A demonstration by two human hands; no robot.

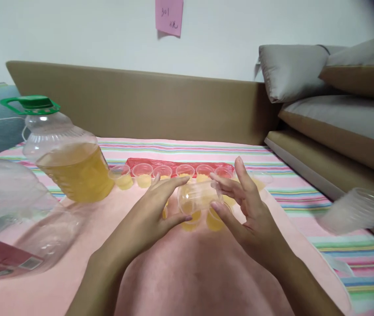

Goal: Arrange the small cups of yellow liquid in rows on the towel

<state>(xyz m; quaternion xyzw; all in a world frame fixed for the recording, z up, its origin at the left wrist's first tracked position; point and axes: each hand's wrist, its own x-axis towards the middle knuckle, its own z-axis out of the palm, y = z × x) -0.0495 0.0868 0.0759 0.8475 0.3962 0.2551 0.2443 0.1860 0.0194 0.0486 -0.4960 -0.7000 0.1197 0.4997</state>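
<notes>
Between the half-open, lightly curled left hand (152, 206) and right hand (254, 215), a clear plastic cup (200, 196) is being held sideways, nearer than the yellow-filled cups (144, 181), its likely light, flexible wall needing to be gripped gently.

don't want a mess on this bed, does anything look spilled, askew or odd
The stack of clear plastic cups at right leans well over on the striped multicolour sheet, unlike the upright clear cups of yellow liquid; lens distortion may exaggerate it. No spill is visible on the pink cloth.
</notes>
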